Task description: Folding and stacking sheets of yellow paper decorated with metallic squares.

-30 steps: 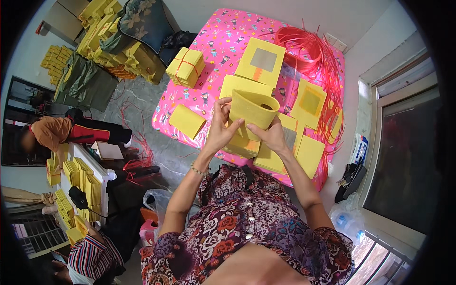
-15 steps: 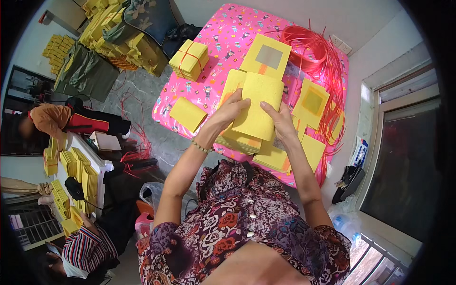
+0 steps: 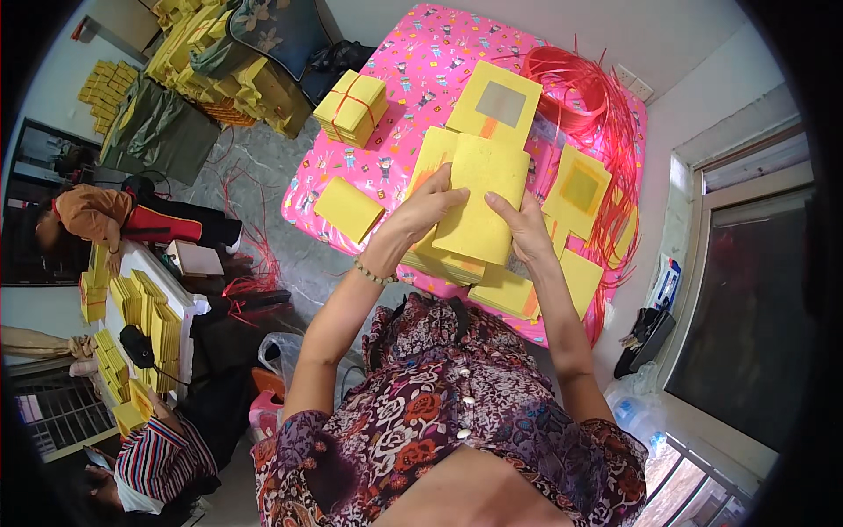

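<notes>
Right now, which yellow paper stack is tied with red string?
The bundle at the far left of the pink table; red string crosses over it. The other stacks lie loose.

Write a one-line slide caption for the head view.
Left hand and right hand hold a flat stack of yellow paper sheets above a table with a pink patterned cloth.

Yellow paper stack (image 3: 481, 198) up front; hot-pink cartoon-print tablecloth (image 3: 413, 66); red strings (image 3: 580, 83) far right; yellow bundle (image 3: 351, 107), red-tied; dark floral blouse (image 3: 457, 413) near.
</notes>
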Available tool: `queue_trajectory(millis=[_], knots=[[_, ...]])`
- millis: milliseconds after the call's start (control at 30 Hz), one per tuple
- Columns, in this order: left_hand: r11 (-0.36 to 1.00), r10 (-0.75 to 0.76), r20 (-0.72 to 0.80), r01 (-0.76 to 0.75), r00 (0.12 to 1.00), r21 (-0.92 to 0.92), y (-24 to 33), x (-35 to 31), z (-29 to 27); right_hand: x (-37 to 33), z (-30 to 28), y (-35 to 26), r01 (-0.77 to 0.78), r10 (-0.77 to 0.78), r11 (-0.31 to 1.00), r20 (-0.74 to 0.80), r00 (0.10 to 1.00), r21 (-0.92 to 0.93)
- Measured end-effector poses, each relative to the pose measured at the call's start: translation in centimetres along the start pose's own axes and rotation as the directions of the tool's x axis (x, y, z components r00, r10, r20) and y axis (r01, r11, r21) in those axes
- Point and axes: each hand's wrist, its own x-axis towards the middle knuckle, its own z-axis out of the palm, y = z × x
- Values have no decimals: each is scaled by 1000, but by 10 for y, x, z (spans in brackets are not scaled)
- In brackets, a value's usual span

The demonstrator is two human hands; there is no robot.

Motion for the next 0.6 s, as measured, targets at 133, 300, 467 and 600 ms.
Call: queue_trajectory(millis=[133,300,467,600], knots=[[999,21,-27,-20,999,38,-3,-1,-2,0,1,0,30,-29,999,33,999,-17],[990,138,-46,-136,989,45,-5,-11,10,-2,6,-4,60,-56,994,37,998,-95],[959,281,-87,-278,956,50,-8,-22,18,-9,9,-13,101,-88,974,73,993,-201],[958,287,-104,-288,952,0,-6,-31,24,-10,6,-14,141,-115,971,137,984,-193]])
